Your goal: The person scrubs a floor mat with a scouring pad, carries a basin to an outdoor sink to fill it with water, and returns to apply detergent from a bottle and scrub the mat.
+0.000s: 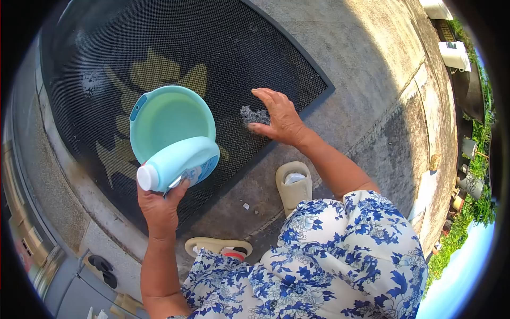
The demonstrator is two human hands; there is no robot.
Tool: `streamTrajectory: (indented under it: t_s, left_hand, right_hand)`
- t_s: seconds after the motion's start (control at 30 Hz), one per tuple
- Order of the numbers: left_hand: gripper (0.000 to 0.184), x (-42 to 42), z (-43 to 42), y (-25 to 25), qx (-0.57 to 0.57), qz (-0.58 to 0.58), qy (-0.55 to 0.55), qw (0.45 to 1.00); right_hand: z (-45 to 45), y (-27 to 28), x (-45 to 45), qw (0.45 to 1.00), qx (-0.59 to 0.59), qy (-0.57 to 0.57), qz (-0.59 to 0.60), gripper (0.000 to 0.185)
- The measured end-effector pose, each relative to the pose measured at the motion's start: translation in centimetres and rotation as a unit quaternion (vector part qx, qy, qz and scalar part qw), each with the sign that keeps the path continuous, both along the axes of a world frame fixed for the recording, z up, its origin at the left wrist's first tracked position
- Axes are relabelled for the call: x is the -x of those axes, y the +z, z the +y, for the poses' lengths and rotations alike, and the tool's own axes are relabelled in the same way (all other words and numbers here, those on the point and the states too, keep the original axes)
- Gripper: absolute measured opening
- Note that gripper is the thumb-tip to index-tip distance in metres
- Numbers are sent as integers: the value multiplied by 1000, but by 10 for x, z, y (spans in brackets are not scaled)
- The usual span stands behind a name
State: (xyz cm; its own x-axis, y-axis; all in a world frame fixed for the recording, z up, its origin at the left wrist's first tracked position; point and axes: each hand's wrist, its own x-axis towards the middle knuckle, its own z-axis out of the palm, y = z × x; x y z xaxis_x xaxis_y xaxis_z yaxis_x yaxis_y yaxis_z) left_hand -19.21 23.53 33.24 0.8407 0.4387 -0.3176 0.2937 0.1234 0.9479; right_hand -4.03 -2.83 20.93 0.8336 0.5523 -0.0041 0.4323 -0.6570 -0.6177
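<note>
- The bottle (186,151) is in the left hand (161,210), tilted on its side in front of the near rim of the basin (204,117), its white cap (147,177) toward the person's left
- The left hand's grip is closed round the bottle near the cap end, thumb on the label side; taking it there probably steadies the heavier body, though the other fingers are mostly hidden
- The basin sits upright on the mat (234,58), perhaps there to stay within easy reach; whether liquid lies in it I cannot tell
- The right hand (279,117) has a wide grip, thumb and fingers spread about the scourer (254,116); it seems to hold nothing, and contact is unclear
- The scourer lies on the mat, beside the basin but apart from it, likely left on that side to suit the right hand
- Past the mat's near edge, two slippers (291,199) are on the ground (350,74), set apart, presumably for a stable stance
</note>
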Motion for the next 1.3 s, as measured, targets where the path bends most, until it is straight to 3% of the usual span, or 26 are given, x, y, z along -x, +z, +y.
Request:
streamTrajectory:
  t_s: [0.03, 0.07, 0.1, 0.13, 0.17, 0.27, 0.37, 0.4, 0.43, 0.5, 0.57, 0.63, 0.77, 0.83, 0.87, 0.9, 0.97, 1.03, 1.13, 1.17, 1.3]
  left_hand:
    - [63, -18, -7, -10, 14, -4, -36, 999]
    - [63, -30, -21, -18, -29, -2, -80, 996]
    - [64, -44, -33, -26, -71, -4, -125, 990]
    - [64, -55, -47, -28, -78, 0, -144, 987]
    - [64, -63, -59, -30, -83, 5, -161, 983]
    - [72, -76, -72, -35, -103, 28, -190, 976]
    - [86, -80, -76, -39, -55, -20, -188, 980]
    - [99, -78, -76, -45, -32, -54, -198, 978]
    - [99, -79, -77, -44, -35, -58, -198, 978]
    - [102, -77, -80, -46, -50, 40, -230, 971]
    - [92, -77, -80, -48, -98, 4, -196, 976]
    - [77, -80, -79, -48, -31, 90, -189, 977]
    - [66, -75, -86, -47, -122, 48, -182, 974]
    - [63, -73, -89, -49, -183, 70, -170, 966]
    - [63, -72, -91, -52, -180, 69, -170, 966]
    - [62, -69, -94, -57, -231, 55, -161, 958]
    - [60, -63, -98, -65, -280, 43, -151, 947]
    - [60, -59, -98, -70, -348, 23, -138, 927]
    - [59, -54, -96, -75, -358, 24, -144, 922]
    - [59, -52, -95, -75, -360, 20, -141, 922]
    - [61, -46, -83, -68, -207, 60, -213, 953]
  right_hand:
    - [6, 11, -1, 1000, -3, 3, 10, 86]
    - [3, 23, 0, 974, -117, 43, 190, 91]
    - [3, 33, -2, 903, -223, 85, 357, 97]
    - [6, 41, -2, 900, -192, 128, 370, 108]
    - [10, 41, 5, 914, -202, 126, 327, 103]
    - [8, 22, 11, 891, -259, 74, 365, 91]
    - [0, 11, 9, 850, -315, 19, 422, 80]
    - [-3, 11, 9, 811, -357, -10, 464, 78]
    - [-3, 11, 9, 766, -397, -38, 504, 77]
    - [1, 9, 9, 751, -412, -36, 515, 78]
    - [4, 8, 12, 732, -427, -31, 531, 79]
    - [0, 7, 10, 720, -421, -12, 552, 82]
    - [-12, 32, -19, 755, -448, 24, 478, 75]
    - [-14, 54, -30, 904, -314, 38, 288, 60]
    - [-7, 62, -27, 927, -298, 29, 227, 43]
    - [0, 66, -24, 928, -296, 29, 227, 43]
    - [14, 72, -17, 975, -189, -26, 111, 38]
    - [19, 75, -11, 970, -215, -40, 106, 36]
    - [13, 77, -8, 979, -160, -30, 121, 34]
    - [10, 78, -10, 983, -154, 19, 96, 33]
    - [1, 93, -24, 976, -110, 171, 83, 30]
